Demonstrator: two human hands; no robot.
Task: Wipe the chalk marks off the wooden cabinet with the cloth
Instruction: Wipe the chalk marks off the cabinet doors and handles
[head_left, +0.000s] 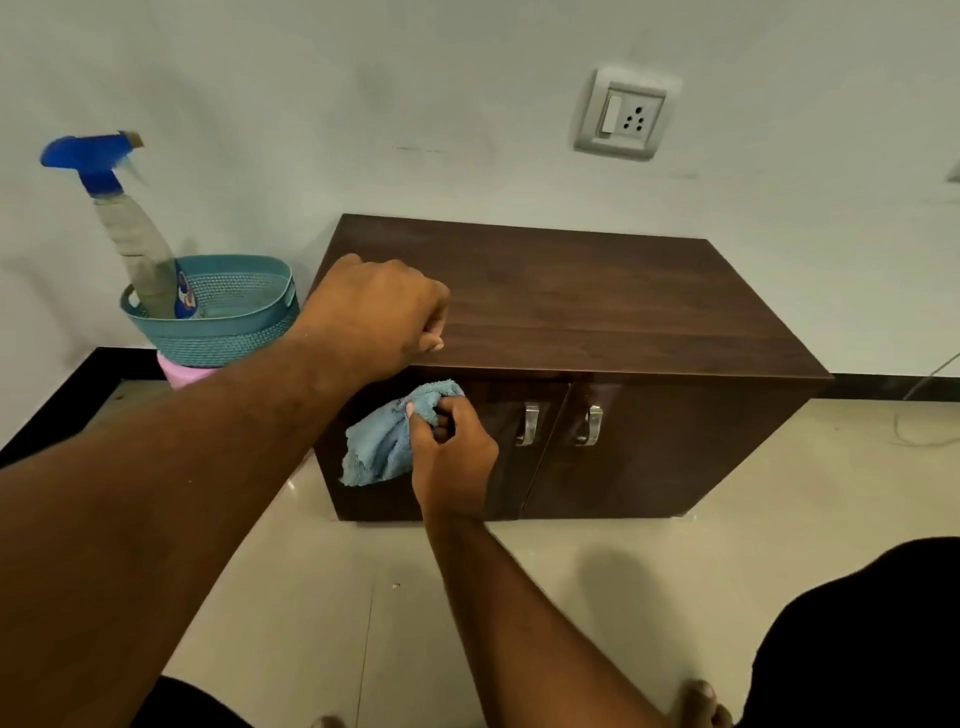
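R hand (453, 460) fingers (425, 417) are curled tight, thumb & fingertips pinching the top fold of the blue cloth (382, 448). The rest of the cloth hangs left of and below the fingers, against the front of the left door (501, 470), upper part, just under the top's edge. L hand (375, 318) rests on the cabinet (597, 306) top near the front-left corner, fingers curled under, thumb at the front edge. It seems to hold nothing, though the palm side is hidden. Door handles (527, 425) sit right of the cloth, apart from it. Basket (234, 317) w/ spray bottle (137, 244) stands left of the cabinet.
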